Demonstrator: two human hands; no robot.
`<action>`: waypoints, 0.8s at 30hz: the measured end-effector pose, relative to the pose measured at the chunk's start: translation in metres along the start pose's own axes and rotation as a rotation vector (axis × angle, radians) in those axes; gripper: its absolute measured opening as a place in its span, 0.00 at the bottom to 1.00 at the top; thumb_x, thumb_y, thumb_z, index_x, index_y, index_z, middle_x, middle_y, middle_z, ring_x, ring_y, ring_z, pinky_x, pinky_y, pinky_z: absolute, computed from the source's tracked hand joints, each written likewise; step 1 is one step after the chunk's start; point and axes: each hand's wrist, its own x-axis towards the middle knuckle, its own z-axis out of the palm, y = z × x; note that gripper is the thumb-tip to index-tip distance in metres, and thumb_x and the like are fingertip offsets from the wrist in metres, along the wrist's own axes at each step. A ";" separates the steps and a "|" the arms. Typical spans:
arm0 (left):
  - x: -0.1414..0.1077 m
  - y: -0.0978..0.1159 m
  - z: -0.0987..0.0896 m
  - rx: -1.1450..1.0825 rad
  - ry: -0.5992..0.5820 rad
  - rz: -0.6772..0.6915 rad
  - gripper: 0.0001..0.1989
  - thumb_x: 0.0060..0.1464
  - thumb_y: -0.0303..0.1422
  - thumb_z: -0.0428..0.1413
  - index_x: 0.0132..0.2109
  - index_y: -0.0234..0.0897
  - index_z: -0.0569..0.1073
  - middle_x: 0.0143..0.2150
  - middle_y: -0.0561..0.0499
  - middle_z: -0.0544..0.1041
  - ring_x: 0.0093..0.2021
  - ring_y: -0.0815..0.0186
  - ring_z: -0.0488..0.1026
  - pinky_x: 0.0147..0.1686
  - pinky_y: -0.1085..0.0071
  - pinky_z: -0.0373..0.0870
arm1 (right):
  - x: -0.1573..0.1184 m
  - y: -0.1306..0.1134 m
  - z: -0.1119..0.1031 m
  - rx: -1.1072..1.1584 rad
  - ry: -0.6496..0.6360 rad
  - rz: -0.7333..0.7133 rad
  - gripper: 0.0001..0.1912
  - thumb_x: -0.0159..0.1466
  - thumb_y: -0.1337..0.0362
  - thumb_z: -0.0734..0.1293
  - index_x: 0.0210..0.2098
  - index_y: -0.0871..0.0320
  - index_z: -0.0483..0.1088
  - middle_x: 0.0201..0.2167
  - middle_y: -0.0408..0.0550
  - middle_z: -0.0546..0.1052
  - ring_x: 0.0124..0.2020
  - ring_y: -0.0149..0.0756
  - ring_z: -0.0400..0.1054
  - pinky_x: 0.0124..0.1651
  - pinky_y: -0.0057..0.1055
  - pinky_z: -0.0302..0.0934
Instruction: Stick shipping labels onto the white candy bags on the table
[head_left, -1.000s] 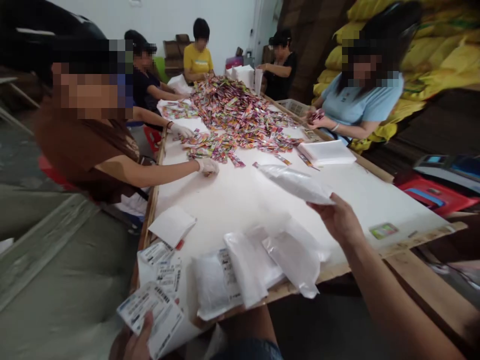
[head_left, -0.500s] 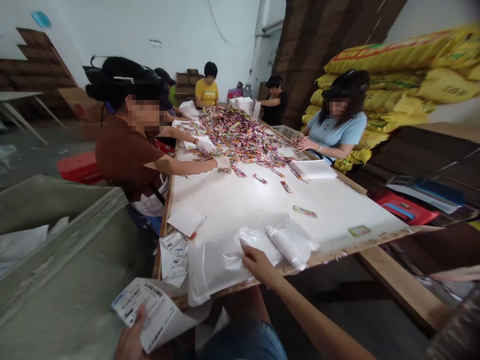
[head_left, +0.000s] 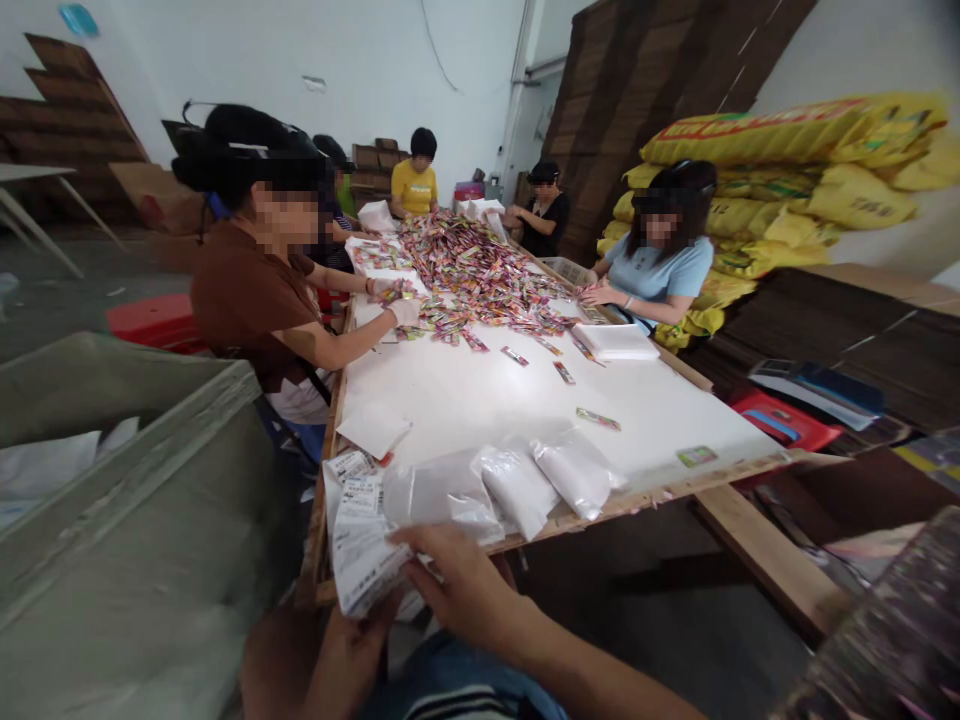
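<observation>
Printed label sheets [head_left: 360, 560] hang over the near left corner of the white table, held low near my lap. My left hand [head_left: 352, 640] grips their lower edge from below. My right hand [head_left: 450, 575] has its thumb and fingers closed on the right edge of the same sheets. Just beyond my right hand lie white plastic packages: a wide one [head_left: 442, 490], a middle one [head_left: 517, 485] and a right one [head_left: 577, 470]. A blank white sheet [head_left: 373, 430] rests behind the labels.
Small colourful packets [head_left: 472, 265] are heaped on the far half of the table [head_left: 465, 385]. A person in brown [head_left: 247, 290] works at the left, another in light blue [head_left: 660, 265] at the right. A large grey-green bin [head_left: 135, 540] stands at my left.
My right hand has left the plastic packages and moved left onto the label sheets. My left hand has brought its label sheet up and right to the table corner. The wide package looks puffier.
</observation>
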 end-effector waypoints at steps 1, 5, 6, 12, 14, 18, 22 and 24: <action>-0.005 0.005 0.002 -0.022 -0.033 0.001 0.12 0.38 0.26 0.62 0.36 0.31 0.79 0.36 0.43 0.81 0.43 0.62 0.76 0.42 0.74 0.70 | 0.001 -0.004 0.009 -0.008 -0.027 -0.036 0.14 0.63 0.67 0.60 0.48 0.51 0.67 0.38 0.46 0.76 0.41 0.38 0.68 0.44 0.34 0.62; -0.012 0.023 0.005 -0.298 -0.133 -0.270 0.22 0.58 0.36 0.42 0.42 0.26 0.77 0.35 0.35 0.80 0.39 0.57 0.78 0.35 0.62 0.74 | -0.003 -0.008 0.028 -0.052 -0.145 -0.147 0.09 0.64 0.69 0.59 0.38 0.53 0.68 0.33 0.45 0.75 0.37 0.36 0.67 0.42 0.33 0.61; -0.010 0.024 0.006 -0.383 -0.103 -0.365 0.20 0.58 0.34 0.44 0.46 0.25 0.75 0.35 0.36 0.81 0.38 0.55 0.78 0.36 0.60 0.75 | -0.004 -0.010 0.025 -0.041 -0.162 -0.187 0.08 0.64 0.69 0.59 0.35 0.53 0.68 0.33 0.45 0.74 0.38 0.36 0.66 0.43 0.33 0.61; 0.025 0.012 0.000 -0.626 0.281 -0.287 0.26 0.55 0.21 0.47 0.61 0.33 0.62 0.37 0.46 0.81 0.31 0.67 0.78 0.32 0.74 0.76 | 0.004 0.006 -0.082 0.390 0.295 -0.060 0.08 0.65 0.60 0.59 0.30 0.55 0.61 0.30 0.44 0.67 0.34 0.33 0.64 0.38 0.30 0.60; 0.032 0.011 -0.006 -0.634 0.296 -0.242 0.25 0.57 0.22 0.46 0.62 0.36 0.61 0.38 0.47 0.81 0.31 0.68 0.78 0.30 0.75 0.76 | 0.014 0.039 -0.122 0.370 0.599 0.068 0.10 0.65 0.56 0.57 0.31 0.54 0.59 0.29 0.43 0.65 0.31 0.31 0.63 0.36 0.29 0.60; 0.028 0.017 -0.007 -0.579 0.215 -0.256 0.23 0.56 0.23 0.49 0.59 0.34 0.65 0.39 0.46 0.81 0.34 0.67 0.78 0.36 0.73 0.77 | 0.026 0.122 -0.132 -0.009 0.582 0.394 0.13 0.63 0.55 0.56 0.30 0.58 0.63 0.28 0.46 0.68 0.30 0.32 0.64 0.38 0.32 0.60; 0.017 0.020 0.000 -0.514 0.137 -0.303 0.24 0.53 0.26 0.54 0.58 0.34 0.66 0.45 0.42 0.79 0.42 0.57 0.77 0.42 0.63 0.77 | 0.012 0.169 -0.081 -0.207 0.473 0.394 0.14 0.57 0.61 0.64 0.41 0.61 0.70 0.44 0.58 0.72 0.49 0.48 0.64 0.54 0.45 0.53; 0.015 0.018 0.000 -0.483 0.152 -0.256 0.24 0.52 0.27 0.54 0.58 0.32 0.67 0.47 0.40 0.78 0.46 0.55 0.76 0.43 0.61 0.76 | -0.002 0.181 -0.061 -0.315 0.356 0.331 0.17 0.60 0.61 0.63 0.48 0.57 0.69 0.51 0.57 0.70 0.55 0.49 0.61 0.60 0.47 0.49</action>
